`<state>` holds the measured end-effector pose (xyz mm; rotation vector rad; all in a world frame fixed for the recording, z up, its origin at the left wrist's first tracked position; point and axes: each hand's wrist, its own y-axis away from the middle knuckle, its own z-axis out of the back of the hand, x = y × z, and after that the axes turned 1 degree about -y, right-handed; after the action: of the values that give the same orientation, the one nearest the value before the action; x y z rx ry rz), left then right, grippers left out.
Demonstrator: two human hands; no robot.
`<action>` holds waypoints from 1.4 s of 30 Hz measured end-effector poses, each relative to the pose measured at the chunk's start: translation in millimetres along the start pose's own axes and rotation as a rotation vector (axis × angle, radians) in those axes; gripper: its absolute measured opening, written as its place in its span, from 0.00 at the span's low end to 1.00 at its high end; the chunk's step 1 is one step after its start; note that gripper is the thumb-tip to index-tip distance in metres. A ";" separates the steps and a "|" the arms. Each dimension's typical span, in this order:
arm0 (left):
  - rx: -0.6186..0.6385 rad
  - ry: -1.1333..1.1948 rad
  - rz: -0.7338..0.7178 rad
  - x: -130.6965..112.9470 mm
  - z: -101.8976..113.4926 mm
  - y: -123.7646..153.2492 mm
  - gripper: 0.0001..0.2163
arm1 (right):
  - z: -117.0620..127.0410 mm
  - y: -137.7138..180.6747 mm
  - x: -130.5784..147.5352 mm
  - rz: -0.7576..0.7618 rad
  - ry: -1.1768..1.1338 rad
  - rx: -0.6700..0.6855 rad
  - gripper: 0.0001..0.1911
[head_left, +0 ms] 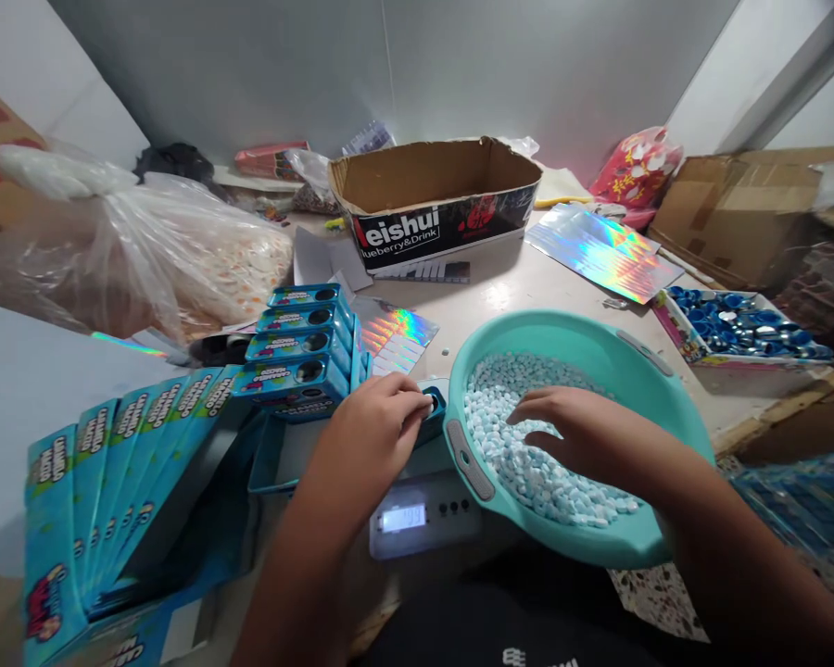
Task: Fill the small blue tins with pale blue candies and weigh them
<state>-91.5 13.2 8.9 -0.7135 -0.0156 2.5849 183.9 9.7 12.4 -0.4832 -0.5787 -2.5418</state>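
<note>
My left hand (375, 428) is closed over a small blue candy box (432, 408) that sits on a grey digital scale (423, 514), its lit display facing me. My right hand (576, 435) reaches into a teal plastic basin (639, 371), fingers curled down into a heap of small white and pale blue candies (528, 468); whether it holds any is hidden. A stack of filled blue boxes (298, 357) stands just left of my left hand.
Flat blue carton sleeves (97, 482) fan out at the left. A plastic bag of sweets (181, 259) lies beyond them. An open cardboard box (435, 199) sits at the back, holographic sheets (601, 250) to its right, and a tray of blue caps (737, 329) at far right.
</note>
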 end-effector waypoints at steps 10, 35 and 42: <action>-0.629 -0.062 -0.097 -11.2 11.0 19.5 0.16 | -21.0 -4.3 -1.0 0.044 -0.040 0.094 0.20; -0.544 -0.121 -0.026 -11.4 0.7 24.6 0.17 | -26.2 -6.0 5.6 -0.051 0.116 0.209 0.07; -0.540 -0.108 -0.015 -11.6 -2.0 26.7 0.16 | -15.1 -9.0 10.2 -0.181 0.179 0.309 0.07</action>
<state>-93.0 -15.9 9.4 -0.7439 -0.7724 2.6153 167.4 5.7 1.3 -0.0956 -0.9625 -2.5617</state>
